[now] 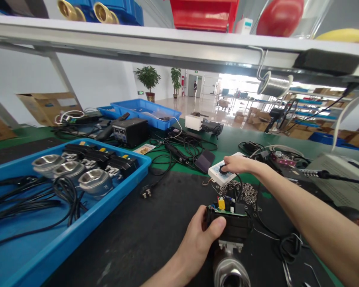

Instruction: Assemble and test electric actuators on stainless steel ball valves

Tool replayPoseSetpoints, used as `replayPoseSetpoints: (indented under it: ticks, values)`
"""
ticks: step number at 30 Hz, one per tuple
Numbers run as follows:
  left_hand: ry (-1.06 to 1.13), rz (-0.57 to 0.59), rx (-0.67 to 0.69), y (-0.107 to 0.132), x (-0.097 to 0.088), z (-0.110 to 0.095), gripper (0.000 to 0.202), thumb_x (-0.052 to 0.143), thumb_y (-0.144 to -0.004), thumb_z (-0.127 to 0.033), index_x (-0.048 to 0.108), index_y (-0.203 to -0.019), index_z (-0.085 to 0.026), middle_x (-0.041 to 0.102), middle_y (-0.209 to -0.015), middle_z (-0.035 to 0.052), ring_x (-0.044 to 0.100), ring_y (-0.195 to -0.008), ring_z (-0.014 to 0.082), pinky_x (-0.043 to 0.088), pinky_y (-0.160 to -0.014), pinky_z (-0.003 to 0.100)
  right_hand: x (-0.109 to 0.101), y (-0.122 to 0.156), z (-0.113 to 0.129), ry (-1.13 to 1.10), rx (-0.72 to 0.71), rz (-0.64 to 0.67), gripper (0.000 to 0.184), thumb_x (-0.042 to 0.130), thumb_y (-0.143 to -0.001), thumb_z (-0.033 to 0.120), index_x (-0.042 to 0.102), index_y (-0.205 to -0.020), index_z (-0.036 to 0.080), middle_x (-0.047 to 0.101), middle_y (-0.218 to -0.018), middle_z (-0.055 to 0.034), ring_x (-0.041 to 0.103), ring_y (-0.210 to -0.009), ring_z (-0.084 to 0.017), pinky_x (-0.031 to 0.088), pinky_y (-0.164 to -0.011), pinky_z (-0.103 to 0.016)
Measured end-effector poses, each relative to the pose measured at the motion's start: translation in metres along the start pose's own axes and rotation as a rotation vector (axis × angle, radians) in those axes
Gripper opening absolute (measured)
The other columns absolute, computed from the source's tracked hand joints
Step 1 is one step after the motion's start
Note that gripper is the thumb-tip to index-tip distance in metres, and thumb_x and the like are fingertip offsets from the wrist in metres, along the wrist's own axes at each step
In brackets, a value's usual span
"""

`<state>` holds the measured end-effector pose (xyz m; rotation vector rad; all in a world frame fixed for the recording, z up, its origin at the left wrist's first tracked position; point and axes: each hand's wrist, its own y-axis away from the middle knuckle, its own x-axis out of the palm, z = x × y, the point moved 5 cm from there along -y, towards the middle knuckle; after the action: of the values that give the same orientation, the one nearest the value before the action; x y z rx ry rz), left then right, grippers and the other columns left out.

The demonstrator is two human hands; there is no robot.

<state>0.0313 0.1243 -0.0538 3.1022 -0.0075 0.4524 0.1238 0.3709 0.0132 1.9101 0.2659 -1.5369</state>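
My left hand (197, 241) is wrapped round the side of a black actuator housing (235, 226), thumb on its near face. A green circuit board (237, 214) with a yellow component shows at the housing's open top. Below it, a metal valve body (231, 271) is attached, its round port facing me. My right hand (237, 164) reaches forward, fingers closed on the black knob (223, 169) of a white control box (217, 177). Small metal nuts or rings (247, 192) lie scattered just in front of that box.
On the left, a blue tray (119, 203) holds several valve assemblies and black cables. A black power supply (131, 131) and tangled cables stand behind. At right are a soldering iron (317, 173), a grey unit (344, 179) and hex keys (286, 273). A shelf (155, 40) with a solder spool (275, 85) hangs overhead.
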Motion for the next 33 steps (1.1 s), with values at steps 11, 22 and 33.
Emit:
replayPoseSetpoints:
  ticks: [11,22,33]
  values:
    - [-0.007,0.014,-0.005,0.000,-0.002,0.004,0.048,0.068,-0.091,-0.059,0.059,-0.110,-0.015,0.069,-0.116,0.0110,0.061,-0.106,0.0270,0.048,-0.095,0.038,0.001,0.000,-0.002,-0.013,0.014,0.008,0.037,0.060,-0.102,0.044,0.064,-0.122,0.014,0.068,-0.117,-0.0081,0.067,-0.103,-0.018,0.058,-0.093,-0.038]
    - [-0.011,-0.005,-0.053,-0.001,-0.003,0.007,0.052,0.069,-0.088,-0.062,0.058,-0.108,-0.015,0.069,-0.112,0.0109,0.061,-0.104,0.0271,0.048,-0.092,0.037,0.002,-0.003,-0.003,-0.005,0.020,0.011,0.038,0.060,-0.101,0.045,0.065,-0.121,0.013,0.068,-0.119,-0.0086,0.067,-0.105,-0.019,0.057,-0.095,-0.039]
    - [-0.009,0.009,-0.033,-0.003,-0.005,0.012,0.046,0.067,-0.092,-0.058,0.058,-0.109,-0.016,0.068,-0.113,0.0092,0.061,-0.104,0.0258,0.048,-0.093,0.036,0.002,-0.003,-0.002,0.001,0.015,0.013,0.037,0.060,-0.101,0.044,0.064,-0.122,0.013,0.067,-0.119,-0.0088,0.067,-0.105,-0.018,0.058,-0.094,-0.039]
